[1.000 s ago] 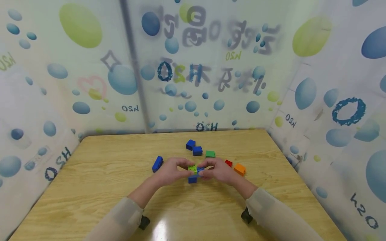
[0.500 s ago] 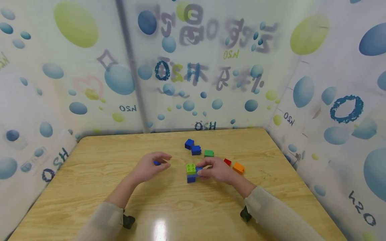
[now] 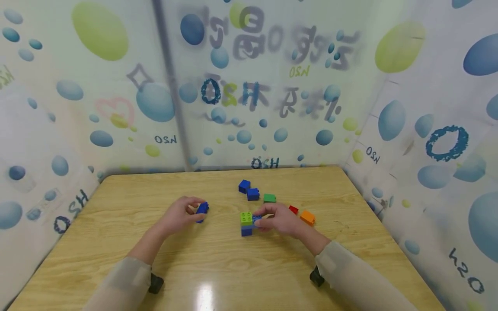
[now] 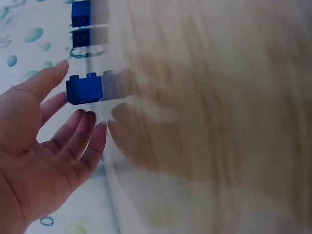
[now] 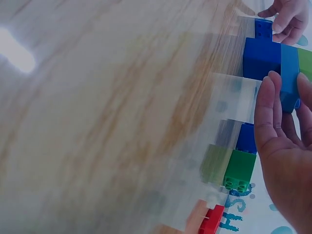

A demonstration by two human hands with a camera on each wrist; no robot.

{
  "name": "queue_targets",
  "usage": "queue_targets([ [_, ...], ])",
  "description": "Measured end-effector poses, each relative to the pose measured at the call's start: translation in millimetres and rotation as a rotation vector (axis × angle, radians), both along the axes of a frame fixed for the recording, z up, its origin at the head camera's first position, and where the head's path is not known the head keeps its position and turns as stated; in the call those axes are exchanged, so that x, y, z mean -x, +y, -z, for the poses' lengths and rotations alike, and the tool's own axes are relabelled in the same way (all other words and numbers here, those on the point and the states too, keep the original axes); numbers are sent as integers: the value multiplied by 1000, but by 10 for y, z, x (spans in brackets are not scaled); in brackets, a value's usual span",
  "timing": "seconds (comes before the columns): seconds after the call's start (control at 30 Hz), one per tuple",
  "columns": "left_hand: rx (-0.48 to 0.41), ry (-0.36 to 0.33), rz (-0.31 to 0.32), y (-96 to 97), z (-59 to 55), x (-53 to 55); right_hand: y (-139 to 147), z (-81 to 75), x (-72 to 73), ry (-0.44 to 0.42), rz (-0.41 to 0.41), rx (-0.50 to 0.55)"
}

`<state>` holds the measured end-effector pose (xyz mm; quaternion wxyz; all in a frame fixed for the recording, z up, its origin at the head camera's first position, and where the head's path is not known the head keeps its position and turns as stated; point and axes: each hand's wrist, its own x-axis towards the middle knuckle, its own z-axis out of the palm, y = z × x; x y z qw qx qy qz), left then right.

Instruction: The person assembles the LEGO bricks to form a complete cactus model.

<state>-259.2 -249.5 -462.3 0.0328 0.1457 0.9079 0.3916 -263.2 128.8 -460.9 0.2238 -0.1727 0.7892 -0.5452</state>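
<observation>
Curves the left hand [image 3: 179, 217], ungripping, around the blue brick [image 3: 202, 208] on the table [image 3: 233, 263], left of the stack [image 3: 247, 223]; pinches the stack's overhanging end with the right hand [image 3: 279, 219].

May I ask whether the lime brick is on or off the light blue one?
On: the lime brick sits atop the light blue brick, no gap showing.

The stack [image 3: 247, 225] is lime and blue, the long brick [image 3: 202, 208] blue, the table [image 3: 241, 272] wood-grained, the wrist camera [image 3: 156, 284] apparently black
</observation>
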Motion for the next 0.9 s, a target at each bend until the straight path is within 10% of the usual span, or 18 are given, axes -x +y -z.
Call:
queue_targets([
  [0.23, 50, 62, 96, -173, 320, 224, 7, -10, -12, -13, -6, 9],
  [0.53, 67, 31, 69, -293, 763, 581, 20, 10, 1, -21, -6, 9],
  [0.77, 52, 30, 112, 151, -17, 39, 21, -10, -13, -14, -10, 16],
  [0.9, -76, -79, 75, 301, -103, -43, 22, -13, -16, -9, -11, 26],
])
